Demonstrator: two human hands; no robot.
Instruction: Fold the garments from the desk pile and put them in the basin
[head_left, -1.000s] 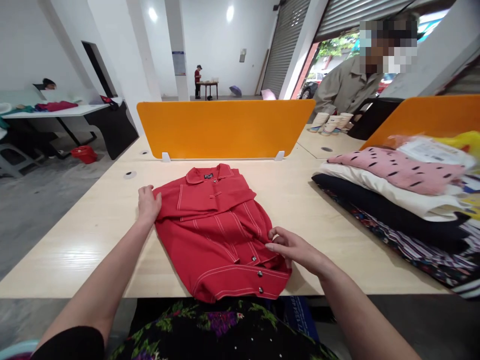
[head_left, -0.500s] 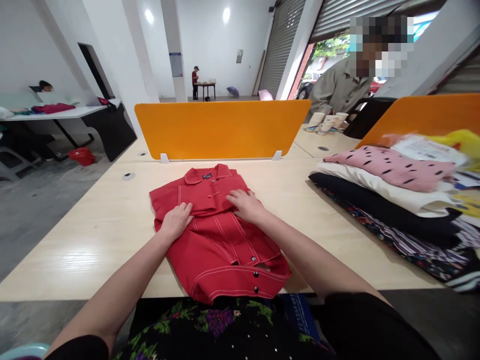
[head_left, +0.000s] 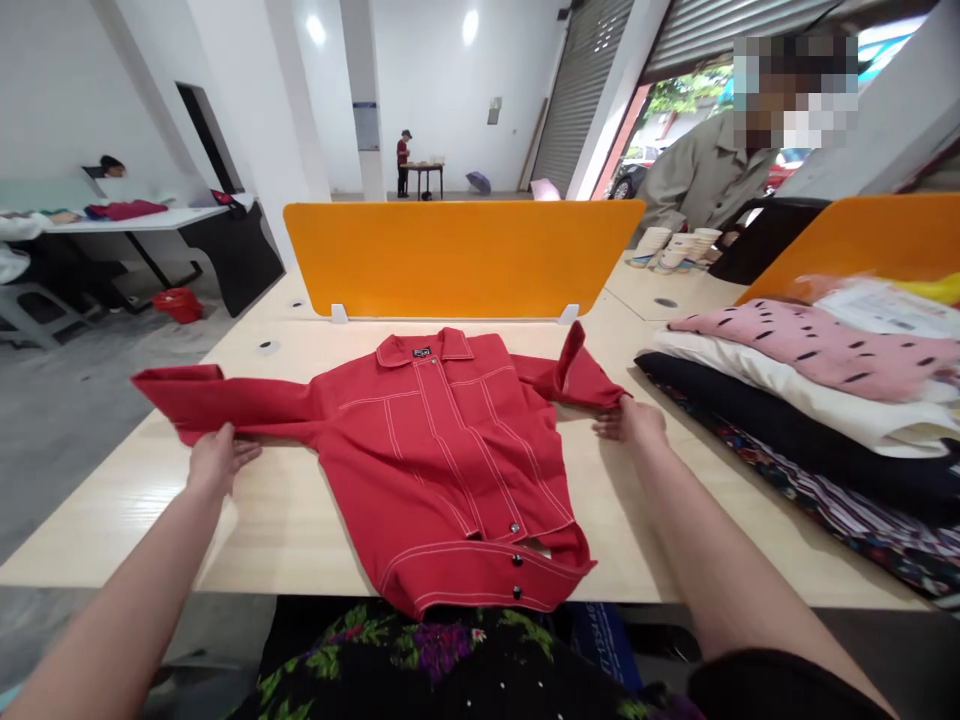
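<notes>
A red jacket [head_left: 442, 450] with white stitching lies front up on the table, its collar away from me and its waistband at the near edge. Both sleeves are out sideways. At the lower edge of the left-hand sleeve [head_left: 255, 405], my left hand [head_left: 214, 460] pinches the cloth near the wide cuff, some fingers extended below. My right hand [head_left: 637, 425] grips the cuff end of the other sleeve [head_left: 589, 375], whose tip sticks up; its lower fingers hang apart under the cloth. Dark snaps show on the waistband.
An orange divider [head_left: 457, 260] stands behind the jacket. To the right is a stack of folded clothes [head_left: 810, 400], with a pink spotted piece on top. Paper cups [head_left: 671, 248] stand near a person [head_left: 694, 175] across the table. A red bucket [head_left: 178, 304] is on the floor at left.
My hands have moved from the jacket's chest outward to both sides. The sleeves, earlier folded in over the front, now extend left and right, and the front placket shows fully.
</notes>
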